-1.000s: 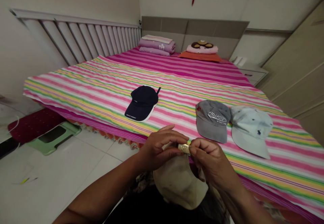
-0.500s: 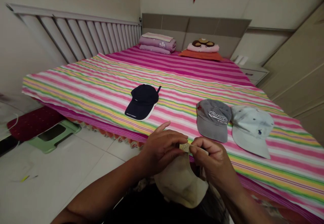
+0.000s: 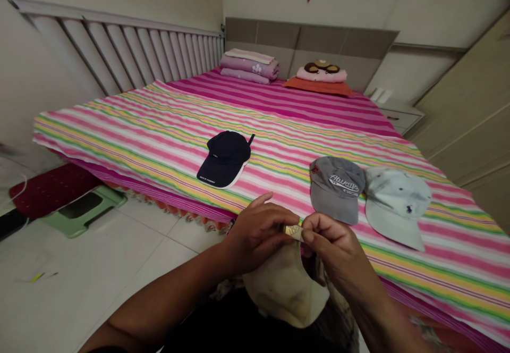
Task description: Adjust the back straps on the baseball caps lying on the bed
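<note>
A cream baseball cap (image 3: 285, 289) hangs below my hands near my lap, its back opening turned up and to the right. At its back strap shines a gold-coloured metal buckle (image 3: 294, 231). My left hand (image 3: 258, 233) pinches the buckle's left side between thumb and fingers, with the little finger raised. Thumb and forefinger of my right hand (image 3: 332, 244) are closed on the strap at the buckle's right end; the fingers hide most of the strap. Beyond them on the bed lie a navy cap (image 3: 226, 156), a grey cap (image 3: 337, 188) with lettering and a pale mint cap (image 3: 398, 204).
A striped sheet (image 3: 159, 129) covers the bed. Folded purple bedding (image 3: 249, 67) and an orange pillow (image 3: 316, 86) lie by the headboard (image 3: 274, 36). On the floor at left stands a green stool (image 3: 75, 220) beside a dark red cushion (image 3: 51, 191). A nightstand (image 3: 398, 116) is at the far right.
The pale strap end that stuck out right of my right fingers no longer shows there. The buckle has tilted and catches more light. Both hands stay at nearly the same place.
</note>
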Demonstrator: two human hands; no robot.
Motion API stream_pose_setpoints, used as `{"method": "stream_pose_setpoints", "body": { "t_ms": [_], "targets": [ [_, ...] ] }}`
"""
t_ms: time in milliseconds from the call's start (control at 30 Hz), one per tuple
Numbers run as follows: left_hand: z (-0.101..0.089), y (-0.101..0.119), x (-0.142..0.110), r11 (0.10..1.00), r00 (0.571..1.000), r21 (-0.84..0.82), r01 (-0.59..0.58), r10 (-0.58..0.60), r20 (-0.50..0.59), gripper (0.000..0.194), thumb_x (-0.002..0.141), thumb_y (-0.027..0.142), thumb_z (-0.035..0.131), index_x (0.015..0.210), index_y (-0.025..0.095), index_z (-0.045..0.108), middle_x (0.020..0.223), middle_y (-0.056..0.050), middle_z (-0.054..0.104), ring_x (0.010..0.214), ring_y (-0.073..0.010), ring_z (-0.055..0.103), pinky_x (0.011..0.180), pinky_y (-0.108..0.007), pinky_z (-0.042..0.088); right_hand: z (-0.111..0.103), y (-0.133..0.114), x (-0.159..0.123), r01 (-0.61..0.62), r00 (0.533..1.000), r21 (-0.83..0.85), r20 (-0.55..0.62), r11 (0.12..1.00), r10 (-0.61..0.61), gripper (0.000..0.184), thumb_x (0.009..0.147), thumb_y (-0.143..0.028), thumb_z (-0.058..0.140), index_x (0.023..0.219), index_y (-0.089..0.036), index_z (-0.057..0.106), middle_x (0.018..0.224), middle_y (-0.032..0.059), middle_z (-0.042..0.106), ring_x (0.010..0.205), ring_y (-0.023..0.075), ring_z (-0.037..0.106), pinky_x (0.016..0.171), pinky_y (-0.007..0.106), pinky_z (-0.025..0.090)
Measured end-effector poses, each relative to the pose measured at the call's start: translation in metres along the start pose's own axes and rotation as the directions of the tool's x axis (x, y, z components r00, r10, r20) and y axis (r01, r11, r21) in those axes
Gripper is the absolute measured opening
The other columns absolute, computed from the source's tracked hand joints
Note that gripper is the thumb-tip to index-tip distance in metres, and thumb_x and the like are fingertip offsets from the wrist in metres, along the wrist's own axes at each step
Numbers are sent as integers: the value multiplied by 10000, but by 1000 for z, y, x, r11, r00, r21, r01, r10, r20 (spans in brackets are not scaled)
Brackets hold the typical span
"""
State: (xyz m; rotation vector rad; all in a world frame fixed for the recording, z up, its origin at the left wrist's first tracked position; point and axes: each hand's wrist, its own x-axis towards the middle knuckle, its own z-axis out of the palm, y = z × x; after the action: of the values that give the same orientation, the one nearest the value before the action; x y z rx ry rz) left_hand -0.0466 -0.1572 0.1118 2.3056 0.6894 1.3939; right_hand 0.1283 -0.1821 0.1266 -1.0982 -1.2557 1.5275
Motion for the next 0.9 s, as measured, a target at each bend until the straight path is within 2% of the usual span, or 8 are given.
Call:
{"method": "stream_pose_setpoints", "body": {
  "t_ms": [100,233,367,500,667,900],
  "targets": [
    [0,0,0,1000,1000,-7,-21,21,-6,214,799,261,567,1001,192,553,931,-38,688,857,-135,639,1026,-406,307,0,0,1,10,1000,11,12,1000,-10,229,746,-369,632,684,-173,532,507,-43,480,427,63,376,400,181,293],
    [-1,-1,0,1000,999,-1,-11,11,-46,215,780,246,582,985,186,559,894,-41,689,835,-137,641,1012,-413,328,-6,0,1,26,997,11,65,1000,-27,200,783,-376,592,807,-179,571,604,-17,539,509,93,464,470,210,357],
    [1,-2,0,1000,999,-5,-20,20,-44,219,767,244,595,973,178,558,888,-46,689,834,-139,640,1015,-417,323,-6,-3,0,12,998,-67,57,998,-8,215,769,-362,610,692,-167,564,531,-23,511,457,86,420,426,206,323],
    [3,-2,2,999,998,-23,-45,44,-39,199,762,267,592,937,178,562,868,-45,689,790,-138,645,1009,-424,330,-1,-5,-1,33,999,-62,40,998,-30,217,750,-353,633,670,-164,563,509,-28,505,446,77,416,410,191,315],
    [0,-2,2,999,998,-3,-45,45,-44,206,771,252,586,961,178,555,876,-50,689,804,-140,646,1000,-426,342,-7,-2,0,-38,993,47,114,998,33,206,800,-386,568,830,-182,576,561,-21,550,449,82,454,426,196,342],
    [2,-4,3,997,997,-19,-71,71,-15,207,775,278,591,946,163,574,847,-55,691,793,-133,647,987,-402,356,-9,1,1,-14,994,-20,105,1000,16,206,767,-351,615,693,-170,551,516,-27,533,460,85,452,445,198,350]
  ]
}}
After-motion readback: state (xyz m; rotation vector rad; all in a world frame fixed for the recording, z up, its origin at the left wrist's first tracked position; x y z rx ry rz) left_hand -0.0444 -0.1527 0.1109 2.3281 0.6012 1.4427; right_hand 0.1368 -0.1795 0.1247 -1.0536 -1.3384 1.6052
